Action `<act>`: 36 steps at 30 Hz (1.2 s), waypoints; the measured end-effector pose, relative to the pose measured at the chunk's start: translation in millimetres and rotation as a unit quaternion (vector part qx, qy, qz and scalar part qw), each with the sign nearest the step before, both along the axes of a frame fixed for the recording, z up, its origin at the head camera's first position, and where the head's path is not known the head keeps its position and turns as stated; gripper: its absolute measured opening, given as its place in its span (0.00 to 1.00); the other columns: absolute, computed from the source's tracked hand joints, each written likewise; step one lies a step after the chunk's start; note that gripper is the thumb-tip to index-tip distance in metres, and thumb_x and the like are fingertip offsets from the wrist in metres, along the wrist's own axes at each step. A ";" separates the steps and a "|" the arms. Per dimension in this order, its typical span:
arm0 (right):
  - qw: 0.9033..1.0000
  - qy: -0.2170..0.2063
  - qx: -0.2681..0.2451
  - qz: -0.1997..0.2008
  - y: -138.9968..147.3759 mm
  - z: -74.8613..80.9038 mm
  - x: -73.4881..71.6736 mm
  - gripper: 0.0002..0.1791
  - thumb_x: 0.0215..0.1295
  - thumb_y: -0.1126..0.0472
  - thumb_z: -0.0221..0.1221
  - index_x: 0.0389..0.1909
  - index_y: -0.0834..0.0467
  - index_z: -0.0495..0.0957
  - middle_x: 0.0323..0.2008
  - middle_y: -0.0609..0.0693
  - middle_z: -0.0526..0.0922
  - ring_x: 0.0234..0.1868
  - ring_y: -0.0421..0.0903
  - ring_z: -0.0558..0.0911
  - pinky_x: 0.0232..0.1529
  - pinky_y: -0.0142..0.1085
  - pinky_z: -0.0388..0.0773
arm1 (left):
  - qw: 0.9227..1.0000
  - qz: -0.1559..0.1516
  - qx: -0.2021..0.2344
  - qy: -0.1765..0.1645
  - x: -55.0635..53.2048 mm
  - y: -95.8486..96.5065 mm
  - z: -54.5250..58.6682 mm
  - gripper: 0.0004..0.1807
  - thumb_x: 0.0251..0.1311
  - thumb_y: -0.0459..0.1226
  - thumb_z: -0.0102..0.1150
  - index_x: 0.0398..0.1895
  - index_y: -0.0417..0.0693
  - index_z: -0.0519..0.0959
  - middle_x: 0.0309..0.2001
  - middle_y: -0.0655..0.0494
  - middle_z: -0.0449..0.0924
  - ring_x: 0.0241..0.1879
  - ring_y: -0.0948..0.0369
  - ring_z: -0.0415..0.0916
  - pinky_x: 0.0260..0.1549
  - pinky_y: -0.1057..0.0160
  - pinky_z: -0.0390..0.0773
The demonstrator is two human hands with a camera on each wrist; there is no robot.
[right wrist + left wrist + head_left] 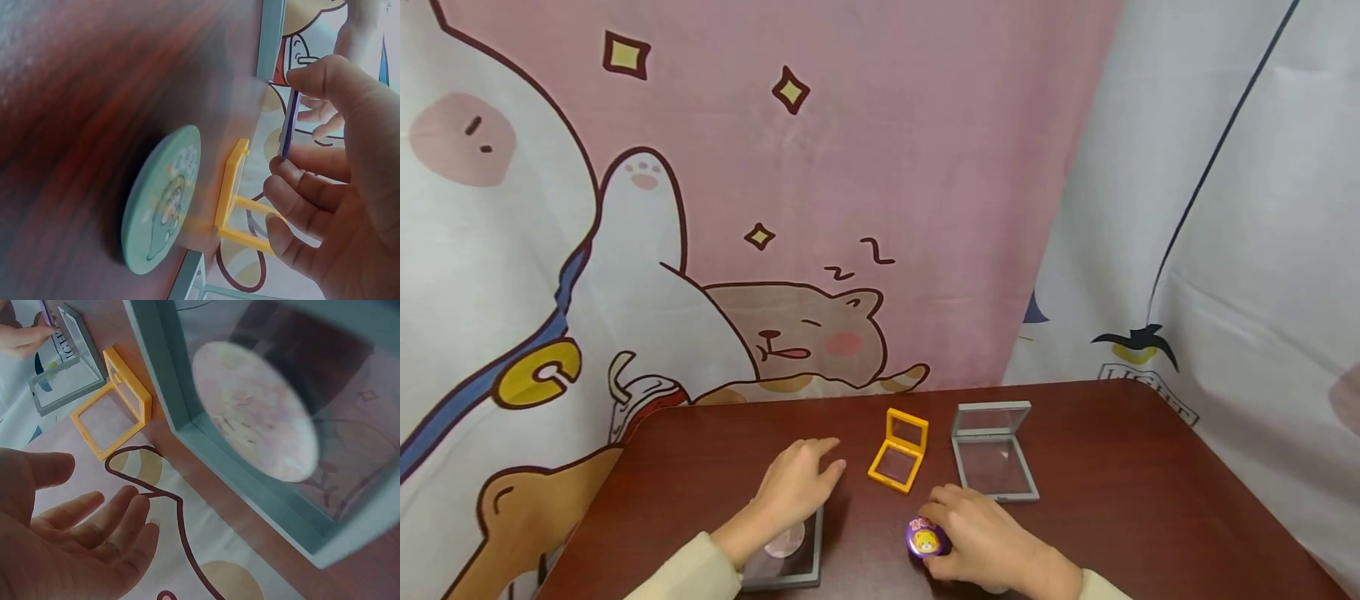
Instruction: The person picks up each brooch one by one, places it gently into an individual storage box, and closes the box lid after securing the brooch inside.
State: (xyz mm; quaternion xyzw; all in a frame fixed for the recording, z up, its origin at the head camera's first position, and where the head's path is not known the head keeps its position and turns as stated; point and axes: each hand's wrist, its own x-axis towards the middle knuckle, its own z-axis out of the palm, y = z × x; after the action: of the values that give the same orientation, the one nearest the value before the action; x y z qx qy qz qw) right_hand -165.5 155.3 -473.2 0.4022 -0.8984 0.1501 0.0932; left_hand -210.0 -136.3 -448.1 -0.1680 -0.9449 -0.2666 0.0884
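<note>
My right hand (981,533) pinches a purple round badge (923,540) with a yellow cartoon animal face, thumb at one edge and fingers at the other. The right wrist view shows this badge edge-on. Beneath that hand a green round badge (161,209) with a cartoon figure lies on the table. My left hand (795,482) is held above the table with fingers spread loosely, holding nothing. Under the left forearm lies a grey frame (817,546) with a clear film, a pale pink round badge (253,412) in it; the forearm hides part of this frame.
A small yellow hinged frame (904,448) stands unfolded between and beyond the hands. To its right is a larger grey hinged frame (992,407), also unfolded, with a clear film. A printed cartoon curtain (925,167) hangs behind the dark red-brown table (1112,467).
</note>
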 end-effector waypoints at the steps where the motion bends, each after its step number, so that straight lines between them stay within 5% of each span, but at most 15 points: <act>1: 1.000 0.001 -0.004 -0.001 0.8 -0.1 -0.6 0.22 0.49 0.50 0.75 0.45 0.55 0.86 0.37 0.37 0.75 0.37 0.33 0.70 0.37 0.30 0.75 | 1.000 -0.004 0.000 -0.003 -3.4 3.4 -1.3 0.19 0.67 0.39 0.68 0.58 0.39 0.84 0.54 0.44 0.86 0.56 0.45 0.82 0.52 0.42 0.80; 8: 0.998 0.057 -0.039 0.001 3.2 0.6 -6.1 0.23 0.47 0.51 0.76 0.43 0.55 0.86 0.37 0.38 0.76 0.36 0.33 0.72 0.37 0.32 0.77 | 1.000 -0.025 -0.007 -0.016 -23.3 25.4 -7.5 0.16 0.68 0.38 0.67 0.53 0.36 0.86 0.50 0.44 0.88 0.52 0.46 0.85 0.46 0.44 0.83; 16: 0.996 0.056 -0.067 -0.022 2.7 1.9 -12.9 0.24 0.46 0.51 0.77 0.44 0.56 0.85 0.38 0.38 0.77 0.37 0.33 0.74 0.36 0.29 0.77 | 0.997 -0.049 -0.057 -0.020 -36.7 41.8 -17.4 0.03 0.65 0.32 0.69 0.34 0.44 0.90 0.30 0.57 0.87 0.26 0.63 0.78 0.25 0.58 0.78; 21: 0.996 0.048 -0.067 -0.035 1.8 3.8 -16.4 0.25 0.46 0.51 0.77 0.45 0.57 0.85 0.38 0.39 0.78 0.38 0.34 0.75 0.36 0.30 0.78 | 0.997 -0.041 -0.061 -0.037 -43.3 46.9 -26.4 0.14 0.67 0.32 0.67 0.20 0.49 0.84 0.18 0.63 0.74 0.18 0.65 0.67 0.18 0.62 0.69; 27: 0.996 0.049 -0.069 -0.039 1.0 6.3 -20.7 0.26 0.45 0.52 0.77 0.46 0.57 0.85 0.39 0.40 0.79 0.38 0.35 0.76 0.37 0.32 0.79 | 0.996 -0.014 -0.054 -0.064 -49.3 49.7 -34.9 0.30 0.68 0.34 0.66 0.10 0.54 0.62 0.13 0.64 0.53 0.15 0.65 0.56 0.14 0.64 0.58; 36: 0.995 0.045 -0.062 -0.058 4.3 7.3 -27.1 0.25 0.47 0.50 0.77 0.46 0.56 0.85 0.39 0.40 0.80 0.39 0.37 0.77 0.38 0.34 0.79 | 0.995 -0.014 -0.038 -0.087 -55.0 53.4 -38.6 0.30 0.67 0.35 0.69 0.08 0.53 0.65 0.12 0.65 0.55 0.14 0.65 0.58 0.15 0.64 0.60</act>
State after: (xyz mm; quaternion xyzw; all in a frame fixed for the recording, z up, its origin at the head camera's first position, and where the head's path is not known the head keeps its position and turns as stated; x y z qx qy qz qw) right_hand -192.5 159.7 -465.8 0.3489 -0.9041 0.1815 0.1670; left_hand -265.0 -83.0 -486.7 -0.1607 -0.9561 -0.2450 -0.0045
